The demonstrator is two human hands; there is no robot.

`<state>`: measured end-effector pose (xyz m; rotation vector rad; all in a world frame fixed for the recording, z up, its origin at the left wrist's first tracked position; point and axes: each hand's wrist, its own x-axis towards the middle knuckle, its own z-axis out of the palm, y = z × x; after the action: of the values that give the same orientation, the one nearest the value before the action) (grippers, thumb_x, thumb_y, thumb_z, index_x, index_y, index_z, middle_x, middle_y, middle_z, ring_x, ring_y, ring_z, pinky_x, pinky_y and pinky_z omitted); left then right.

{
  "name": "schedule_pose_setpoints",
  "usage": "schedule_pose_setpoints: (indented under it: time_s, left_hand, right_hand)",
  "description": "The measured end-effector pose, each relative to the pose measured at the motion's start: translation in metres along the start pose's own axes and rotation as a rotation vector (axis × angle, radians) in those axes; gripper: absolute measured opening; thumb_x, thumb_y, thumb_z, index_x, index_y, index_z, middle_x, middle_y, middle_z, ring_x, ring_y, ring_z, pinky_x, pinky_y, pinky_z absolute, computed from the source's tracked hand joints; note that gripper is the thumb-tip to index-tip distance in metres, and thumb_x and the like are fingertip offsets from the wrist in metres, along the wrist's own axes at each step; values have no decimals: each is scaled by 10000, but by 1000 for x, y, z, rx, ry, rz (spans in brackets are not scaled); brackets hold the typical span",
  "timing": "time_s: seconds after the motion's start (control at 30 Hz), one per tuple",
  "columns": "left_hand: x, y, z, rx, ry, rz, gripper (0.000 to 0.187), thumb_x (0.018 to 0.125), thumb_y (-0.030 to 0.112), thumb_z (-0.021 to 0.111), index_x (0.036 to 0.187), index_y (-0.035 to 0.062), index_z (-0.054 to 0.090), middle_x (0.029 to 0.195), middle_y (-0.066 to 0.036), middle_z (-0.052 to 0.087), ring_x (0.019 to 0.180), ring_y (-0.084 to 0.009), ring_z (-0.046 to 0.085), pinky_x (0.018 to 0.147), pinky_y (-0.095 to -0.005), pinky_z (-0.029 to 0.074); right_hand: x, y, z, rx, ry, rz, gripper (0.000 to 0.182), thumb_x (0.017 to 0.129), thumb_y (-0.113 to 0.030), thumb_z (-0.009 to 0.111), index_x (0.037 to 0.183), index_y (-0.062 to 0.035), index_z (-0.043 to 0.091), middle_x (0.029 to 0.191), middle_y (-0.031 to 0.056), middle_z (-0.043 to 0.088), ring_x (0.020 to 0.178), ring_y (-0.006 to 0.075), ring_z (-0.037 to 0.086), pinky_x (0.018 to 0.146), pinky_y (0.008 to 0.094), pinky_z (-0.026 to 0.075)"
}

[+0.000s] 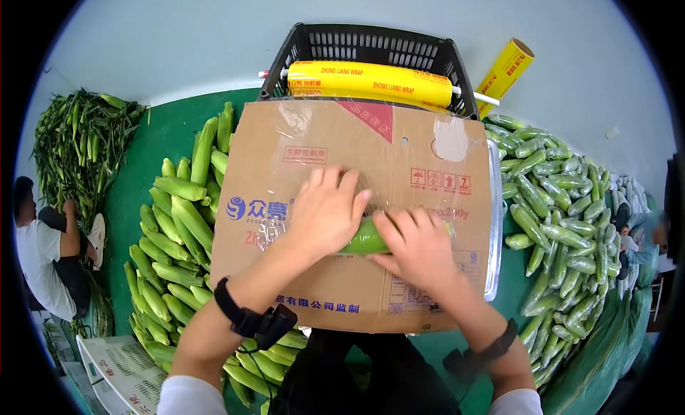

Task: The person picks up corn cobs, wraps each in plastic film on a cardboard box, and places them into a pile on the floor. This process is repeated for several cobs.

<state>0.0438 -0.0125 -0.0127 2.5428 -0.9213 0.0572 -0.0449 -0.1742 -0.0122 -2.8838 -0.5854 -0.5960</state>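
A green ear of corn in its husk (365,238) lies crosswise on a cardboard sheet (285,294) in front of me. My right hand (417,244) curls over its right part, thumb on the near side. My left hand (330,208) rests at its left end, fingers stretched forward over the cardboard; the palm hides that end. Clear plastic film (357,140) shows as shiny creases beyond my fingers. Behind the cardboard, a yellow roll of wrap (371,83) sits on a white rod across a black crate (385,44).
Unwrapped corn (178,229) is heaped on the left, film-wrapped corn (564,222) on the right. A yellow tube (508,73) leans by the crate. One person (50,251) sits at far left near a husk pile (85,147); another person (642,240) is at far right.
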Motion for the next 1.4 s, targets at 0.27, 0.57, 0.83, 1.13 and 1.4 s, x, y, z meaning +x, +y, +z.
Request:
schedule_pose_setpoints:
  time_s: [0.27,0.57,0.83,1.13,1.4]
  left_hand:
    - [-98,30,-22,96,-113,245,716,798,461,618,1251,-76,481,1272,-254,526,1186,-346,528,1016,-434,404]
    - [87,-61,-22,-22,-533,300,833,798,357,650,1351,-153,292,1442,-338,252,1386,-392,230,1138,-377,239]
    - [87,-41,-15,321,-664,193,971,696,236,746,1384,-168,192,1474,-338,160,1392,-375,222,1128,-358,267]
    - [76,-45,-26,38,-601,124,950,726,348,752,1444,-13,246,1515,-290,94,1415,-386,146,1143,-415,207]
    - [-40,26,-5,-343,219,526,535,768,239,647,1293,177,565,1493,-246,244,1385,-398,247,1099,-542,232]
  right_hand:
    - [-18,-22,-23,111,-346,-23,546,729,-497,651,977,-15,590,892,63,567,833,203,567,686,323,473]
    - [44,44,10,128,-120,-123,542,763,-377,679,1157,-26,554,970,93,554,920,251,526,821,379,422]
    - [45,27,4,91,-352,-125,523,648,-449,742,959,-79,542,842,84,597,808,266,609,671,386,486]
    - [-48,-25,-81,576,-1000,4,605,741,-609,633,1022,-75,581,819,138,658,749,336,648,621,399,518]
    - [-70,-27,-58,2212,-740,1249,628,950,-538,364,1349,-55,412,994,180,605,846,262,608,725,380,513]
